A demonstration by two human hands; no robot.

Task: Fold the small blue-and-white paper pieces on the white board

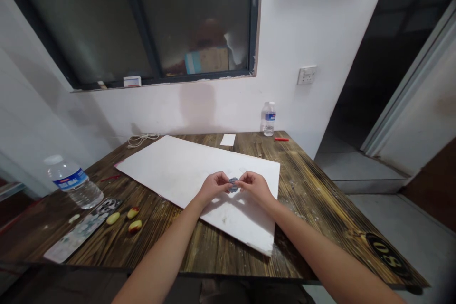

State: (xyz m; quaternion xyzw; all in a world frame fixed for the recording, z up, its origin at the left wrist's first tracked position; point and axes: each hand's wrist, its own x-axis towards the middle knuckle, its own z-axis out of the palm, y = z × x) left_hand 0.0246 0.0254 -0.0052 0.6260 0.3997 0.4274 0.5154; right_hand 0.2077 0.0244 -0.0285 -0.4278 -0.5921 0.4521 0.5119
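Between my two hands is a small blue-grey piece (233,184) with a notched outline, too small to name more exactly. My left hand (214,187) pinches its left side with thumb and finger. On the opposite side, the fingertips of my right hand (254,186) are closed on it too. Both hands are over the right part of a large white board (171,166), which lies at a slant on the dark wooden table (302,209). Shadows of the hands fall on the board.
At left stand a large water bottle (76,183), a patterned strip (83,230) and three jujube-like fruits (134,226). Along the back are a white cable (142,139), a white card (228,140), a small water bottle (270,118) and a red pen-like stick (281,139).
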